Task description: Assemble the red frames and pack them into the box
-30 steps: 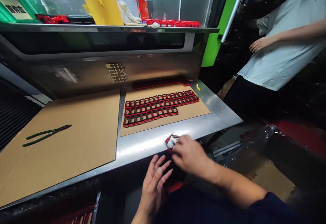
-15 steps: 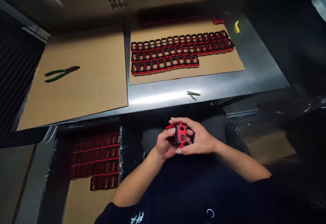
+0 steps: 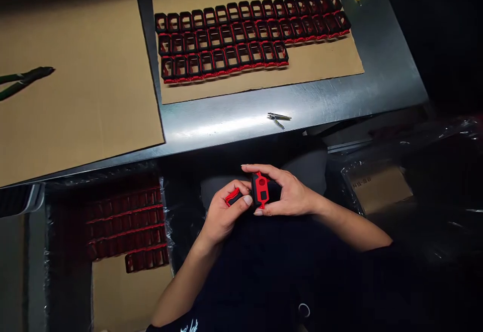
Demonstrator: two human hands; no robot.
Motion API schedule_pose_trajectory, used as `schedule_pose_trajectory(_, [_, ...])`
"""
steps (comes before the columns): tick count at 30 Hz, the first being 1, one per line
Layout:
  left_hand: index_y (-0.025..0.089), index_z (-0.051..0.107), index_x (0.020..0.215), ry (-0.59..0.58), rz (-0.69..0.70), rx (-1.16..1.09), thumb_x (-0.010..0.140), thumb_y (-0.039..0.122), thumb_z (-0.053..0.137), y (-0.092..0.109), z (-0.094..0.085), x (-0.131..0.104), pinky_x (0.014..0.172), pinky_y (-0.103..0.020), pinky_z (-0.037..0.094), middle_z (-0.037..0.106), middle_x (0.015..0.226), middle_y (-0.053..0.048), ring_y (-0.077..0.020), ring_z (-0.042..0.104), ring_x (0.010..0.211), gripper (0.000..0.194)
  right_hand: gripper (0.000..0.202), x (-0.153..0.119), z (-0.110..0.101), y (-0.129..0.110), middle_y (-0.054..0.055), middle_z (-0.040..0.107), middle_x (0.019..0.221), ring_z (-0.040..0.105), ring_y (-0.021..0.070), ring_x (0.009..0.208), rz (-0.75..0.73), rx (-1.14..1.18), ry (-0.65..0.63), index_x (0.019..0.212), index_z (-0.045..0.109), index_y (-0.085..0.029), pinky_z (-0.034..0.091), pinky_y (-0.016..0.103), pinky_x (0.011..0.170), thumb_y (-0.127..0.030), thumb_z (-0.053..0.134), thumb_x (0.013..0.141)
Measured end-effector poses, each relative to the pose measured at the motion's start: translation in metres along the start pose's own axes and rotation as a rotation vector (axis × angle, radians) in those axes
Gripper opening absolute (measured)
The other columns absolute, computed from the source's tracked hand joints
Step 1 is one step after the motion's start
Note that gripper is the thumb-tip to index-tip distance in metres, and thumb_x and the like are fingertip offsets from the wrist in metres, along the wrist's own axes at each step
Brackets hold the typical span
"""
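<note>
In front of my torso, my right hand [image 3: 289, 191] grips a small red-and-black plastic housing [image 3: 261, 189] by its top and bottom edges, between fingers and thumb. A round hole and a dark square show on its red face. Just left of it, my left hand [image 3: 226, 209] is closed on a second red-and-black plastic piece [image 3: 234, 197], partly covered by the fingers. The left thumb tip comes close to the housing's black side; whether it touches, I cannot tell.
Rows of red-and-black frames [image 3: 226, 35] stand on cardboard [image 3: 317, 63] on the metal table. Small nippers [image 3: 279, 118] lie near its front edge. Green-handled pliers [image 3: 28, 79] rest on the left cardboard [image 3: 94, 105]. More frames [image 3: 147, 259] fill a plastic-lined box at lower left.
My left hand has drawn away leftward from the housing with a red-and-black piece in it. My right hand still holds the housing. The view has shifted closer, tilting down.
</note>
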State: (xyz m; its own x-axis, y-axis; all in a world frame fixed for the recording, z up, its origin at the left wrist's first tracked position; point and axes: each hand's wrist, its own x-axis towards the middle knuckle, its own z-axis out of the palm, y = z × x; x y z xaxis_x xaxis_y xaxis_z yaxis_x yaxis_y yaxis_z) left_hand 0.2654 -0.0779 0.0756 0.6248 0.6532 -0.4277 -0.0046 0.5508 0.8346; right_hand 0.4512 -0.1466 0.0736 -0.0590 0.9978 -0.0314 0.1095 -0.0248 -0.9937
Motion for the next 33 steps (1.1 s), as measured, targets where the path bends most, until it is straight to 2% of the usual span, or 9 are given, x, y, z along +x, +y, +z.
schedule_pose_trajectory(5, [0.019,0.061,0.077,-0.052,-0.054,-0.028,0.077,0.043,0.08,-0.004,-0.003,-0.001,0.056,-0.022,0.044,0.065,0.088,-0.001,-0.0113,0.053,0.064,0.031,0.087,-0.002,0.004,0.005,0.008,0.065,0.14,0.063,0.0265,0.128,0.013,0.076,-0.003,0.144,0.055,-0.027,0.047,0.041,0.112,-0.031,0.093,0.065])
schedule_pose_trajectory(10, [0.019,0.061,0.081,-0.032,0.002,0.044,0.079,0.04,0.079,-0.001,-0.004,-0.005,0.068,-0.024,0.046,0.067,0.089,-0.002,-0.013,0.056,0.072,0.028,0.083,-0.002,0.005,0.006,0.008,0.061,0.145,0.06,0.0267,0.133,-0.068,-0.027,-0.002,0.146,0.053,-0.03,0.045,0.044,0.114,-0.025,0.09,0.071])
schedule_pose_trajectory(13, [0.018,0.061,0.081,-0.069,0.045,0.087,0.081,0.039,0.078,0.001,-0.006,-0.006,0.076,-0.026,0.047,0.068,0.092,-0.003,-0.0152,0.059,0.079,0.027,0.082,-0.001,0.005,0.007,0.009,0.059,0.148,0.056,0.0271,0.137,-0.176,-0.026,-0.011,0.147,0.052,-0.031,0.044,0.046,0.115,-0.024,0.088,0.073])
schedule_pose_trajectory(16, [0.019,0.062,0.083,-0.091,0.083,0.109,0.084,0.036,0.077,0.001,-0.009,-0.007,0.079,-0.026,0.047,0.068,0.095,-0.003,-0.015,0.059,0.082,0.023,0.081,0.0,0.006,0.01,0.01,0.059,0.148,0.056,0.0269,0.137,-0.202,-0.015,-0.012,0.147,0.052,-0.031,0.045,0.046,0.115,-0.023,0.088,0.074])
schedule_pose_trajectory(21, [0.019,0.062,0.084,-0.11,0.138,0.161,0.086,0.035,0.075,-0.001,-0.009,-0.007,0.079,-0.026,0.047,0.067,0.095,-0.004,-0.0154,0.059,0.085,0.02,0.083,-0.001,0.007,0.014,0.01,0.059,0.147,0.057,0.0266,0.136,-0.217,0.016,0.003,0.146,0.053,-0.031,0.045,0.045,0.115,-0.025,0.09,0.072])
schedule_pose_trajectory(25, [0.018,0.062,0.085,-0.093,0.161,0.22,0.084,0.037,0.075,0.001,-0.008,-0.008,0.076,-0.025,0.046,0.062,0.088,-0.002,-0.0141,0.056,0.08,0.023,0.082,-0.003,0.007,0.014,0.01,0.063,0.143,0.061,0.0264,0.132,-0.193,0.05,0.006,0.143,0.055,-0.029,0.047,0.043,0.113,-0.028,0.092,0.07])
schedule_pose_trajectory(30, [0.018,0.058,0.082,-0.097,0.092,0.196,0.079,0.044,0.079,0.0,-0.007,-0.006,0.063,-0.021,0.041,0.055,0.075,0.002,-0.0102,0.046,0.066,0.033,0.082,-0.004,0.006,0.01,0.011,0.069,0.132,0.068,0.026,0.121,-0.121,0.01,-0.013,0.14,0.057,-0.025,0.053,0.041,0.106,-0.03,0.093,0.067])
schedule_pose_trajectory(33, [0.017,0.056,0.077,-0.051,0.047,0.182,0.076,0.045,0.082,-0.002,-0.005,-0.003,0.061,-0.021,0.041,0.055,0.072,0.003,-0.0095,0.046,0.064,0.038,0.081,-0.006,0.006,0.011,0.012,0.067,0.136,0.066,0.0261,0.125,-0.157,-0.019,-0.027,0.142,0.056,-0.025,0.052,0.041,0.108,-0.026,0.092,0.069])
